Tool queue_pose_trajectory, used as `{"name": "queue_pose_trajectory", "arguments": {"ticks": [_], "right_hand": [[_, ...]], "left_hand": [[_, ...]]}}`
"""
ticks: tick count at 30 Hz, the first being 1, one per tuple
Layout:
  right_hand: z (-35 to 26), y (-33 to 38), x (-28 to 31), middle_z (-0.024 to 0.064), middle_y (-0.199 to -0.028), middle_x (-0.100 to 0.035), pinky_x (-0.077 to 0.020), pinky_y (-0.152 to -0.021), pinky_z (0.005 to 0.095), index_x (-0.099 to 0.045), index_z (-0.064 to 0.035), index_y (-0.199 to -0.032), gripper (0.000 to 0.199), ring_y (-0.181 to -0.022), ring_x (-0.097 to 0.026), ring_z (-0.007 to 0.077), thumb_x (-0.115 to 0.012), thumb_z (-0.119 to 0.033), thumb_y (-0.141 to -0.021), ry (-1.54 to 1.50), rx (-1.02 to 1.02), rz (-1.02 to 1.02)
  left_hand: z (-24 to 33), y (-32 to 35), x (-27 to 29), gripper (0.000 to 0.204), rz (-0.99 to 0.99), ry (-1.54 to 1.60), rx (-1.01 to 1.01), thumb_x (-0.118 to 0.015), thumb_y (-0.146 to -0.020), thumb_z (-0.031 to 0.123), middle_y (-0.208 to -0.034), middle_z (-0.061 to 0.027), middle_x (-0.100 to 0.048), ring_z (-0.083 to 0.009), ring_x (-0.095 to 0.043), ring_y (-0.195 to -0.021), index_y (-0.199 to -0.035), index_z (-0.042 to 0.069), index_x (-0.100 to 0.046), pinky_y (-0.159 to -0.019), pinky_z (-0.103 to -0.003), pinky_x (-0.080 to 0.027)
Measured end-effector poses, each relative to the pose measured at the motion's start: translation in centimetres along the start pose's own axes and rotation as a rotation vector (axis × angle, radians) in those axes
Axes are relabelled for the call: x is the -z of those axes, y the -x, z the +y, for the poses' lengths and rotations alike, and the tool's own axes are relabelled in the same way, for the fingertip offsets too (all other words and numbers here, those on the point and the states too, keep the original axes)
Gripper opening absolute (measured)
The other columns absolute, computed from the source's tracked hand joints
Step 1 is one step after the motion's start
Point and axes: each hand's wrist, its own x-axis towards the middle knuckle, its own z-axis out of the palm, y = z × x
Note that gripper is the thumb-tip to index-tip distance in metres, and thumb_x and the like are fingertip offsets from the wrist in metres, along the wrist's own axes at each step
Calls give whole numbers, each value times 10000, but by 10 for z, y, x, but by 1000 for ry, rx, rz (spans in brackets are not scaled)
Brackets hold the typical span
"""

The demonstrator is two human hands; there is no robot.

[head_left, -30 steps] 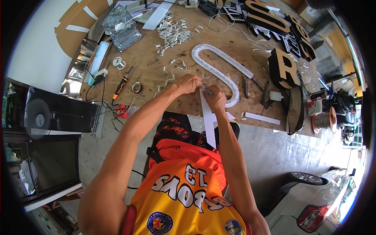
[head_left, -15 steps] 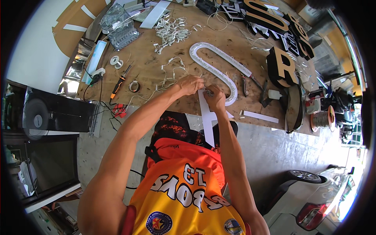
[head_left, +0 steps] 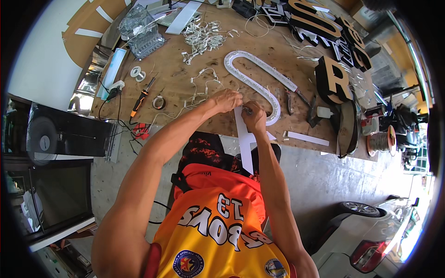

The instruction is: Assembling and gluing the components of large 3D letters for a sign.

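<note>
Hardly moved since half a second ago. Keeping left hand and right hand grips together, cannot tell on what, at the far end of flat white branched strip. Overhanging bench at near edge, running far to near, angled slightly rightward nearer.

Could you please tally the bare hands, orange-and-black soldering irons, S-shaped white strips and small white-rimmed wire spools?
Bare left hand and right hand: 2
Orange-and-black soldering iron: 1
S-shaped white strip: 1
Small white-rimmed wire spool: 1
Total: 5
</note>
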Motion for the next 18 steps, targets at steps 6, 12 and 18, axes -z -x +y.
{"name": "queue_pose_trajectory", "arguments": {"ticks": [6,12,18], "right_hand": [[-1,1,-3,129,-966,-687,-529,-781,407,-705,-22,-874,153,-887,-655,359,-707,-86,-735,-7,-24,6],[-1,0,-4,120,-910,-690,-534,-743,371,-700,-19,-834,102,-822,-673,327,-702,-58,-740,8,-2,41],[-4,0,-4,119,-906,-689,-533,-742,377,-702,-19,-827,97,-815,-672,327,-710,-63,-741,24,11,52]], "left_hand": [[2,0,-1,141,8,8,0,-543,-835,128,-817,-81,-611,-261,-658,-870,-732,75,-623,-718,-408,-564],[-5,-3,1,88,-99,44,82,-592,-803,88,-889,-111,-676,-310,-688,-862,-802,64,-677,-742,-416,-570],[-21,1,-2,133,-43,231,130,-621,-792,92,-958,-109,-701,-330,-689,-859,-877,86,-722,-768,-418,-566]]}}
